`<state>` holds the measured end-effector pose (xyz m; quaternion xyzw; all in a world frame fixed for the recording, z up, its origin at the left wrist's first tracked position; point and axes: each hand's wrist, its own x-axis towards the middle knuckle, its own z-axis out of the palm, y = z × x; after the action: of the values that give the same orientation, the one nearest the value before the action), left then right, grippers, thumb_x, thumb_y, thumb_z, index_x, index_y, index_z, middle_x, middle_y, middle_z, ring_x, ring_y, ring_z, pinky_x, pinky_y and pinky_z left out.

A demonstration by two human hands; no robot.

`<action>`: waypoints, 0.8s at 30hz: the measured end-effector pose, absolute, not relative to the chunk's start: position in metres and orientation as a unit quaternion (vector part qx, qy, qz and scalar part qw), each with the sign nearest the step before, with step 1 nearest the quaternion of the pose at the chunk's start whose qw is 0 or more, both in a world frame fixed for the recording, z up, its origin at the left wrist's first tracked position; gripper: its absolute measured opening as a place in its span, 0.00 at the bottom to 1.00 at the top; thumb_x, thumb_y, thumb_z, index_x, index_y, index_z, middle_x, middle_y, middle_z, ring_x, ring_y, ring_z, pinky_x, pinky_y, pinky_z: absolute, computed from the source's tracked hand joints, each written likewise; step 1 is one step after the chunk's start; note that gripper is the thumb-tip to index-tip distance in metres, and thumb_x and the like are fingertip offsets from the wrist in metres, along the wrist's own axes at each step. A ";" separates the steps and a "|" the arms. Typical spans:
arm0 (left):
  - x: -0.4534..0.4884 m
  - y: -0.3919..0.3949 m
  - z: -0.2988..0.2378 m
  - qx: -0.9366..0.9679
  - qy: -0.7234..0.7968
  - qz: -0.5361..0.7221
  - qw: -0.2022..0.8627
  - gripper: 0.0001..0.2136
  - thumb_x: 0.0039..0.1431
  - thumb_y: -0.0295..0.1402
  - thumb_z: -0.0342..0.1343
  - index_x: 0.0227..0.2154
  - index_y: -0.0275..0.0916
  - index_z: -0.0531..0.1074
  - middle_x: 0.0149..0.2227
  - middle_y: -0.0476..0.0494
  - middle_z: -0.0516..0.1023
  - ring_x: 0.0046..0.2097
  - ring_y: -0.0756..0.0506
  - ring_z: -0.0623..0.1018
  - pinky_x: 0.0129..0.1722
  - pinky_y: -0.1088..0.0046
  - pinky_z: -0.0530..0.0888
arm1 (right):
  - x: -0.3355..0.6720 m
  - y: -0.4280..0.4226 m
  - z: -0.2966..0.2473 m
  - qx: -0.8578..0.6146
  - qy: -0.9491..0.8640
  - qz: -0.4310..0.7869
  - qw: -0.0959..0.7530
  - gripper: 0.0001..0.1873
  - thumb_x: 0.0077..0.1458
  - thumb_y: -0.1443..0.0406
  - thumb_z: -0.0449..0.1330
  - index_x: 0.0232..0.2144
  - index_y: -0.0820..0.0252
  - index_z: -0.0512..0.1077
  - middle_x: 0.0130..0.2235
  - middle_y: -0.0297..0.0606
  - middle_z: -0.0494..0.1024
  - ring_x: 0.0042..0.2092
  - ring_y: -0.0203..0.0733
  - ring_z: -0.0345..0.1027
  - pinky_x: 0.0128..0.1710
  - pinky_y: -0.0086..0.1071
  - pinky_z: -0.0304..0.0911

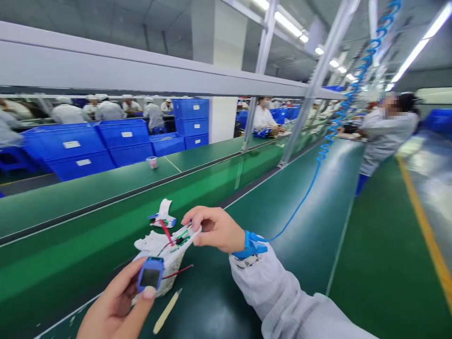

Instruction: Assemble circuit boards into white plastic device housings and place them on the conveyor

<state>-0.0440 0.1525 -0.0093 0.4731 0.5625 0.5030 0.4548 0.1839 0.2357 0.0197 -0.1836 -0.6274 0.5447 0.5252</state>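
My left hand (118,301) is closed around a small blue watch-like device (150,277) with a dark square screen, the thumb on its lower edge. A thin red wire (180,271) sticks out to the right of it. My right hand (217,228), wearing a blue wrist strap (251,245), pinches the far end of a white plastic piece (173,256) at a whitish container. Small green circuit parts (181,241) and red and black wires lie there; whether the hand also grips one of them is hidden. A pale pencil-shaped tool (168,311) lies on the bench in front.
Beyond the container lies another white piece with blue and green parts (165,214). A blue coiled cord (318,165) runs from my wrist strap up to the right. A small cup (152,162) stands across the green divider (212,186). Blue bins (81,150) and co-workers are farther back.
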 end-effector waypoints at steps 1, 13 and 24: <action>-0.046 0.152 -0.004 0.476 0.546 0.500 0.474 0.24 0.43 0.40 0.66 0.46 0.43 0.72 0.45 0.46 0.80 0.46 0.43 0.79 0.40 0.82 0.76 | 0.179 0.238 0.019 -0.179 -0.620 0.556 0.524 0.12 0.39 0.69 0.70 0.24 0.63 0.69 0.37 0.38 0.73 0.37 0.34 0.65 0.36 0.27 0.61; -0.053 0.146 0.010 0.486 0.641 0.498 0.324 0.25 0.42 0.43 0.66 0.46 0.46 0.72 0.41 0.48 0.80 0.39 0.47 0.79 0.35 0.84 0.75 | 0.148 0.251 0.012 -0.201 -0.568 0.659 0.451 0.19 0.44 0.55 0.68 0.26 0.65 0.69 0.24 0.32 0.67 0.23 0.28 0.60 0.18 0.21 0.58; -0.048 0.152 0.019 0.491 0.573 0.485 0.442 0.22 0.58 0.48 0.48 0.16 0.39 0.71 0.22 0.46 0.74 0.29 0.47 0.73 0.33 0.78 0.70 | 0.160 0.242 0.011 -0.129 -0.525 0.735 0.409 0.18 0.44 0.57 0.68 0.28 0.65 0.68 0.24 0.31 0.69 0.17 0.26 0.60 0.12 0.18 0.54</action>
<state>-0.0485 0.1521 0.0190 0.4911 0.5731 0.4851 0.4417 0.1595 0.2416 0.0107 -0.1287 -0.5255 0.7348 0.4092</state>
